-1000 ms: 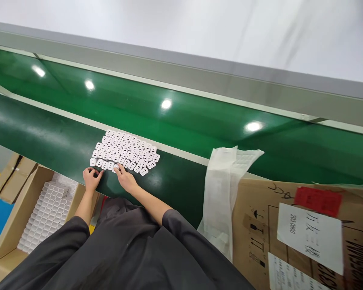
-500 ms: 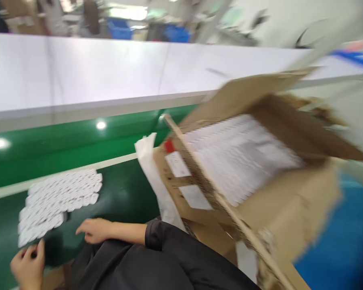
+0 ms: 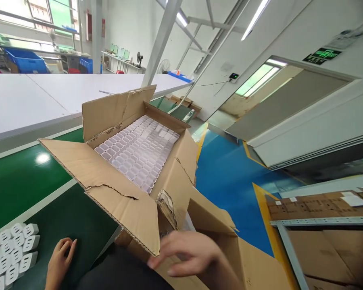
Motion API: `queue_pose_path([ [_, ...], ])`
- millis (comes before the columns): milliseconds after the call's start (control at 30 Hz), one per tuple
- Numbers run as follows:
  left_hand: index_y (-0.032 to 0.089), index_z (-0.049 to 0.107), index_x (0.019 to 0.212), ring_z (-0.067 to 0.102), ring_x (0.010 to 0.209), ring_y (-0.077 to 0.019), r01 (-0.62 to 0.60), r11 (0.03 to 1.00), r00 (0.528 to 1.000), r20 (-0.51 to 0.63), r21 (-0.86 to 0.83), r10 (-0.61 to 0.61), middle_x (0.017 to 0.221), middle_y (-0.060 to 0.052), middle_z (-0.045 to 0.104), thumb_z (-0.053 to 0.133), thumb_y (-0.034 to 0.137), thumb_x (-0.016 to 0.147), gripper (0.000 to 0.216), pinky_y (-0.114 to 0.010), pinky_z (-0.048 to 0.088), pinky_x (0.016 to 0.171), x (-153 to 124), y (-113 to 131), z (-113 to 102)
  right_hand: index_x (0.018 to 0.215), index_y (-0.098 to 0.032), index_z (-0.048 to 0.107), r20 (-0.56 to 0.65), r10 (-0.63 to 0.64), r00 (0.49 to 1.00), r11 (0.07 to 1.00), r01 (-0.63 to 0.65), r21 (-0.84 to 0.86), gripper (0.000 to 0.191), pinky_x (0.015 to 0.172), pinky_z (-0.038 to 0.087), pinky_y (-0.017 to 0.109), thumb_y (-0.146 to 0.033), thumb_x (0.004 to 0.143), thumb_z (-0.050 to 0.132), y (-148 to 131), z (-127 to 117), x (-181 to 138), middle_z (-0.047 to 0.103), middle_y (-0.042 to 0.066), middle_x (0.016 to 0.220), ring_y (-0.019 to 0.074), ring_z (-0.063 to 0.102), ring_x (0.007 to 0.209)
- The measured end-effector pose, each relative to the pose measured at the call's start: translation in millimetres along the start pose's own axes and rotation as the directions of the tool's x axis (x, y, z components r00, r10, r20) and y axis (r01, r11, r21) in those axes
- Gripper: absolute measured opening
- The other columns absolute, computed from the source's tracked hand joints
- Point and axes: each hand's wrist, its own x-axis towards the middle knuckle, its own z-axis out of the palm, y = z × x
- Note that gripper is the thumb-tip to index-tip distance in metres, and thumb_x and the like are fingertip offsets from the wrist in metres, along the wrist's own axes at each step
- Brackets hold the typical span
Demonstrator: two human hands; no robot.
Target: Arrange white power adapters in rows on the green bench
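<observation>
My left hand (image 3: pixel 60 257) is at the dark green tabletop with its fingers loosely curled and nothing visible in them. To its left stand close rows of small white blocks with dark slots (image 3: pixel 16 255), like USB chargers. My right hand (image 3: pixel 192 251), blurred by motion, is over the near right side of an open cardboard box (image 3: pixel 175 173), close to the corner of its front flap. Its fingers are spread and bent, and I see nothing in them. Inside that box lie many rows of whitish rounded rectangular pieces (image 3: pixel 139 151), partly under a clear, shiny cover.
Another open carton (image 3: pixel 218 225) sits low at the right, beneath my right arm. A long white table (image 3: pixel 48 92) runs behind the green surface. Farther right are the blue floor (image 3: pixel 226 161) and a rack holding cardboard boxes (image 3: pixel 317 207).
My view has swung right, bringing the cardboard box to the middle. My right hand has gone from the green tabletop to beside the box. My left hand is now right of the white blocks, fingers curled.
</observation>
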Motion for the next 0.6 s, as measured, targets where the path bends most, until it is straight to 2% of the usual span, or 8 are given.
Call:
queue_pose_path([
  [100,0.03,0.072,0.078,0.067,0.1,-0.0275,-0.107,0.994,0.991,0.08,0.007,0.106,0.105,-0.005,0.069,0.05,0.061,0.086,0.039,-0.041,0.057,0.09,31,7,23,0.134,-0.026,0.06,-0.231,0.01,0.973,0.986,-0.048,-0.158,0.038,0.101,0.051,0.034,-0.027,0.096,0.055,-44,-43,-40,0.07,0.011,0.123,0.019,0.064,0.119],
  [133,0.031,0.073,0.079,0.066,0.106,-0.0298,-0.132,0.991,0.988,0.087,0.029,0.129,0.11,-0.006,0.069,0.05,0.058,0.086,0.036,-0.045,0.055,0.094,37,7,29,0.134,-0.03,0.059,-0.344,0.008,0.939,0.966,-0.096,-0.239,0.038,0.103,0.05,0.036,-0.03,0.097,0.055,-50,-62,-44,0.068,0.01,0.127,0.0189,0.062,0.122],
  [200,0.033,0.075,0.082,0.064,0.113,-0.0332,-0.164,0.983,0.983,0.098,0.08,0.156,0.118,-0.007,0.068,0.052,0.052,0.085,0.03,-0.05,0.054,0.096,40,5,39,0.139,-0.033,0.053,-0.549,0.071,0.833,0.872,-0.319,-0.371,0.043,0.109,0.046,0.04,-0.04,0.097,0.054,-48,-111,-36,0.058,0.008,0.14,0.0201,0.053,0.133],
  [267,0.034,0.076,0.088,0.06,0.122,-0.0351,-0.19,0.974,0.978,0.109,0.125,0.177,0.129,-0.007,0.066,0.054,0.048,0.083,0.026,-0.053,0.052,0.1,36,-3,48,0.146,-0.031,0.044,-0.664,0.197,0.721,0.703,-0.576,-0.417,0.057,0.114,0.041,0.043,-0.051,0.094,0.054,-28,-169,-14,0.045,0.007,0.153,0.024,0.043,0.141],
  [333,0.034,0.076,0.097,0.055,0.129,-0.0365,-0.22,0.963,0.972,0.12,0.159,0.202,0.138,-0.007,0.061,0.054,0.044,0.083,0.028,-0.057,0.047,0.107,27,-16,56,0.151,-0.027,0.037,-0.748,0.297,0.593,0.503,-0.764,-0.405,0.069,0.119,0.032,0.042,-0.056,0.092,0.054,2,-230,13,0.036,0.006,0.159,0.0254,0.037,0.145],
  [433,0.037,0.074,0.109,0.051,0.134,-0.0372,-0.227,0.955,0.969,0.143,0.19,0.202,0.142,-0.006,0.058,0.051,0.042,0.083,0.035,-0.061,0.042,0.11,12,-37,64,0.154,-0.014,0.029,-0.795,0.369,0.483,0.4,-0.854,-0.333,0.091,0.122,0.025,0.04,-0.059,0.084,0.065,49,-308,46,0.027,0.017,0.161,0.0301,0.028,0.149],
  [500,0.041,0.074,0.111,0.053,0.133,-0.036,-0.211,0.959,0.971,0.156,0.19,0.182,0.142,-0.003,0.059,0.049,0.043,0.083,0.037,-0.06,0.045,0.108,7,-47,64,0.153,-0.011,0.031,-0.808,0.413,0.419,0.351,-0.892,-0.284,0.099,0.121,0.026,0.044,-0.063,0.078,0.071,75,-345,59,0.026,0.022,0.161,0.0359,0.026,0.149],
  [600,0.046,0.075,0.103,0.061,0.123,-0.0347,-0.163,0.965,0.982,0.132,0.204,0.137,0.13,0.002,0.067,0.056,0.043,0.076,0.034,-0.055,0.053,0.101,9,-47,60,0.149,-0.018,0.039,-0.819,0.443,0.365,0.294,-0.922,-0.252,0.082,0.117,0.031,0.053,-0.058,0.084,0.068,107,-383,70,0.032,0.019,0.158,0.0371,0.033,0.145],
])
